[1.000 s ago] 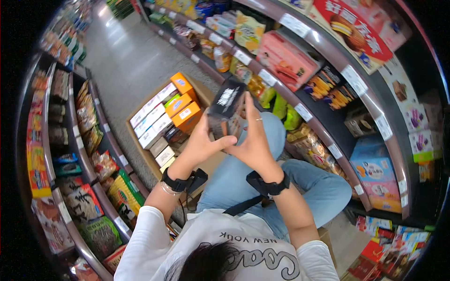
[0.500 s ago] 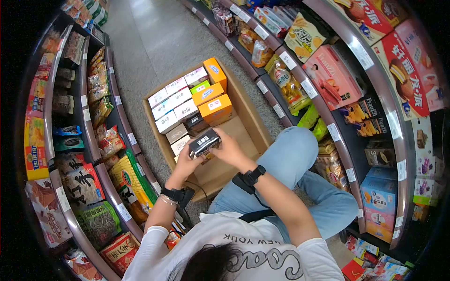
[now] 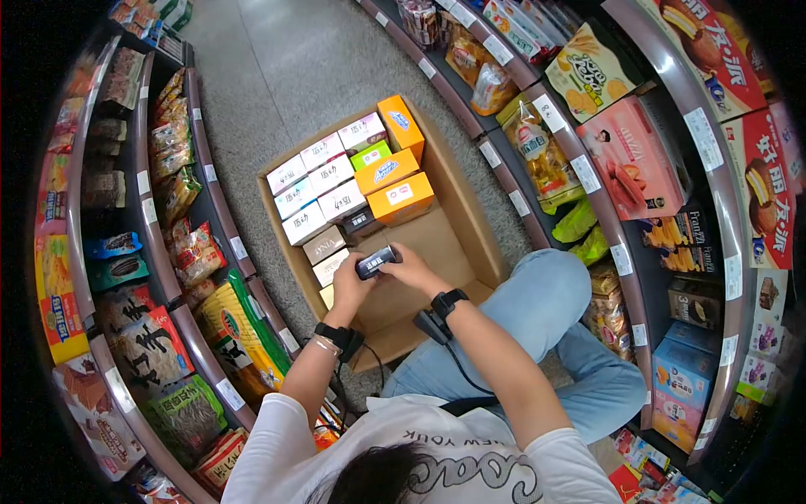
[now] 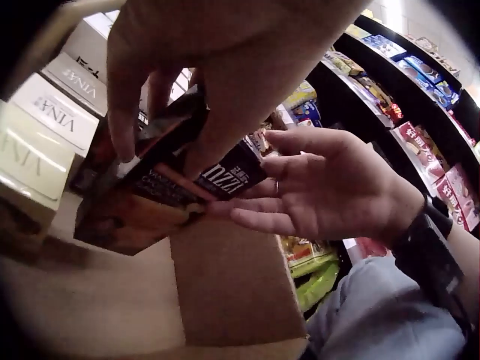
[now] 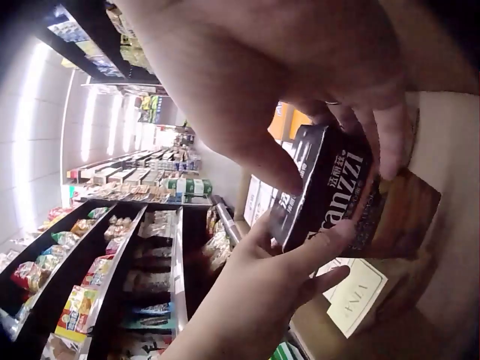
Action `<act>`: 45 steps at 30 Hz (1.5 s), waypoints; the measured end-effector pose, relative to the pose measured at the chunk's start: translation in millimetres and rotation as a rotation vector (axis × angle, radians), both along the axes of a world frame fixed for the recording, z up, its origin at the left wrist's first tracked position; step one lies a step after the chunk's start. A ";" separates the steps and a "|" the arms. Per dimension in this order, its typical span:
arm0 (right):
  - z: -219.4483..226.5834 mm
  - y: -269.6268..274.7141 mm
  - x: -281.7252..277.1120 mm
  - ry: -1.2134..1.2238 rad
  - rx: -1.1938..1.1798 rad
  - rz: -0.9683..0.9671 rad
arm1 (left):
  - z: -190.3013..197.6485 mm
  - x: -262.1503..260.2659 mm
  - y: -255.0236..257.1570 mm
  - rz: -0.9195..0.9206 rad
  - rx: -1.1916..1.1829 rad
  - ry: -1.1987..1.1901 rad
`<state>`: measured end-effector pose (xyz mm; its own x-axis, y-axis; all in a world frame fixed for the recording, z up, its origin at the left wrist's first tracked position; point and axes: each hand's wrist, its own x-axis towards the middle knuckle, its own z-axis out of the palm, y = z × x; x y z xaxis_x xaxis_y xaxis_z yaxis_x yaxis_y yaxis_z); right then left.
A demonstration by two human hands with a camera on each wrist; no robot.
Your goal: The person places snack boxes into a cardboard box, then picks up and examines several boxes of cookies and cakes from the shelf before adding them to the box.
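A black box with white lettering (image 3: 377, 262) is held between both hands over the open part of a cardboard carton (image 3: 457, 195). The left hand (image 3: 353, 281) grips its left end; in the left wrist view the left hand's fingers (image 4: 217, 60) bend over the black box (image 4: 150, 199). At the other end is the right hand (image 3: 410, 270). In the right wrist view, the right hand (image 5: 277, 82) has its thumb and fingers on either side of the black box (image 5: 337, 187), and the left hand (image 5: 262, 285) has its thumb on the printed side.
White boxes (image 3: 331, 173), orange boxes (image 3: 401, 199) and cream boxes (image 3: 326, 244) fill the carton's far and left parts. Snack shelves (image 3: 180, 311) stand at left, with more shelves (image 3: 592, 176) at right. The person's bent leg (image 3: 520, 302) is beside the carton.
The hands have lowered the black box from near the body to over the carton, turning it so its lettered narrow side faces up. The head view has shifted.
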<state>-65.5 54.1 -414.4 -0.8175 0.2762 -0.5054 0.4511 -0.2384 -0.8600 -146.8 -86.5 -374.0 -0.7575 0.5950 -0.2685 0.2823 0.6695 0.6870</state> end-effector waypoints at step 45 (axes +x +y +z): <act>-11.0 12.1 12.3 -0.208 -0.287 -0.060 | -45.3 -39.9 45.9 -0.321 -0.151 0.587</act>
